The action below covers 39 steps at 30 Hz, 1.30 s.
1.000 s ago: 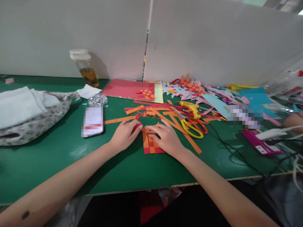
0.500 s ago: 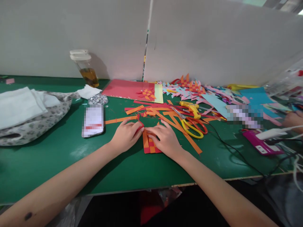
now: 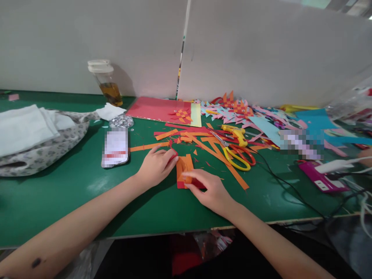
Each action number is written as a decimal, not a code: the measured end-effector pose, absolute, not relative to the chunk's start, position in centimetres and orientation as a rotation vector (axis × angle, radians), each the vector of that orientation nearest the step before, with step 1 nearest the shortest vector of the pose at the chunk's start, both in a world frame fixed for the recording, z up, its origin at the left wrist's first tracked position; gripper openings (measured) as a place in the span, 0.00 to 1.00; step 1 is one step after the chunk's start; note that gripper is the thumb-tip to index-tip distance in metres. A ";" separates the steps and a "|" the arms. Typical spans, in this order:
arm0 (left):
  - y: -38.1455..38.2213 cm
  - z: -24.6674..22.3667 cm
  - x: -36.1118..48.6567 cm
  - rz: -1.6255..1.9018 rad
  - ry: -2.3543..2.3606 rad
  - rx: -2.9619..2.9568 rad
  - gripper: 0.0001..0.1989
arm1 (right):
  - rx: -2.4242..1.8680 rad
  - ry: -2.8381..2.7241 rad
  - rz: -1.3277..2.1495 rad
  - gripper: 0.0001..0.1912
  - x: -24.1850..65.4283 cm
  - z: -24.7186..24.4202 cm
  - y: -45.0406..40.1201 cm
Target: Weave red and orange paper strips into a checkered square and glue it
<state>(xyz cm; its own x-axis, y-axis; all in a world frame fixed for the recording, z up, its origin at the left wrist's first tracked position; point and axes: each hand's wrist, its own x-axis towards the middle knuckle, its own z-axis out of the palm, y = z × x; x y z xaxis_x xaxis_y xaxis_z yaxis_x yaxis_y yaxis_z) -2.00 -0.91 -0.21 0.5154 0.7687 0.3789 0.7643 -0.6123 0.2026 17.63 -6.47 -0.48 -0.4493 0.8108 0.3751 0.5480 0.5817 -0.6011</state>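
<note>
On the green table in front of me lies a partly woven piece of orange and red paper strips [image 3: 182, 164]. At its upper left corner my left hand [image 3: 154, 166] is closed, with a red paper strip [image 3: 173, 152] between thumb and fingers. My right hand [image 3: 209, 190] pinches an orange strip of the woven piece between thumb and forefinger, lifting it in a curl near the lower edge. The right hand covers the lower right part of the weave. Loose orange strips [image 3: 207, 148] and small scraps lie just beyond both hands.
Scissors [image 3: 236, 159] and a yellow glue gun [image 3: 238, 134] lie right of the strips. A phone [image 3: 115, 147], a tea bottle [image 3: 109, 87] and a patterned cloth item [image 3: 58, 151] are left. Right are a purple power strip [image 3: 322, 178] with cables and another person's hand [image 3: 366, 155].
My right hand has moved down and right from the top of the weave, folding an orange strip towards me. The left hand stays at the upper left corner with the red strip.
</note>
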 end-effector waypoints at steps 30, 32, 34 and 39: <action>-1.2 0.4 -2.2 0.850 1.214 2.722 0.10 | -0.987 -2.186 0.260 0.21 19.3 0.8 -7.0; -1.4 0.8 -2.2 0.887 1.083 2.697 0.10 | -1.067 -2.083 0.306 0.20 19.5 1.3 -6.5; -1.5 1.1 -2.2 0.845 0.947 2.691 0.09 | -1.103 -2.071 0.294 0.21 19.7 1.6 -5.9; -1.2 0.7 -2.0 0.721 0.842 2.620 0.11 | -1.152 -2.200 0.209 0.20 19.8 1.9 -4.6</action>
<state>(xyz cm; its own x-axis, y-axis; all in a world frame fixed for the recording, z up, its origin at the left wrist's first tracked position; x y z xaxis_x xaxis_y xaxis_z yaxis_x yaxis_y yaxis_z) -2.04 -1.16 0.72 0.7030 0.6074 0.3699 0.4592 -0.7849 0.4161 19.79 -4.64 1.90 -0.4127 0.7838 0.4641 0.6826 0.6034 -0.4122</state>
